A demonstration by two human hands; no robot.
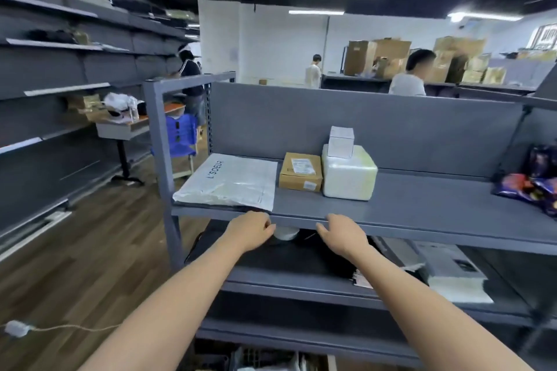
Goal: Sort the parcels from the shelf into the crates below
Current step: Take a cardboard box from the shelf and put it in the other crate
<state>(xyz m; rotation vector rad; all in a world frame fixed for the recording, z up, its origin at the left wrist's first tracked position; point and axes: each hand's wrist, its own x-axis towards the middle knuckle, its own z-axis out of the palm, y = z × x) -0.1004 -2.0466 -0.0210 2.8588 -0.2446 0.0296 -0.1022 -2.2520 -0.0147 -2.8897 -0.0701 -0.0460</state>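
Warehouse aisle, grey metal racking on every side, wood floor off to the left, other workers busy in the background. Front and centre is the grey shelf [422,208], and it is well stocked. At its left end lies a flat white mailer bag [232,181] with dark lettering, its near corner hanging just over the shelf's front lip. Right beside it sits a small brown cardboard box [300,172], and touching that, a bulky white wrapped parcel [349,175] with a little white box [341,142] perched on top. Far right, a heap of dark, colourful packets [533,184] spills along the shelf end.

Now the hands. Left hand [251,230] is up at the shelf's front edge, fingers curled loosely, right under the mailer's overhanging corner, holding nothing that I can see. Right hand [343,233] is alongside, a gap between the two, fingers relaxed and spread a little, also empty, resting at or just below the lip. Whether either one is actually touching the metal is hard to call.

Progress check: my read is this is early going. Four parcels and that pile of packets sit on the shelf, all waiting. The crates [265,358] barely peek in at the bottom edge, so what is already inside them cannot be judged. The mailer looks the likeliest first pick, given where that left hand sits.
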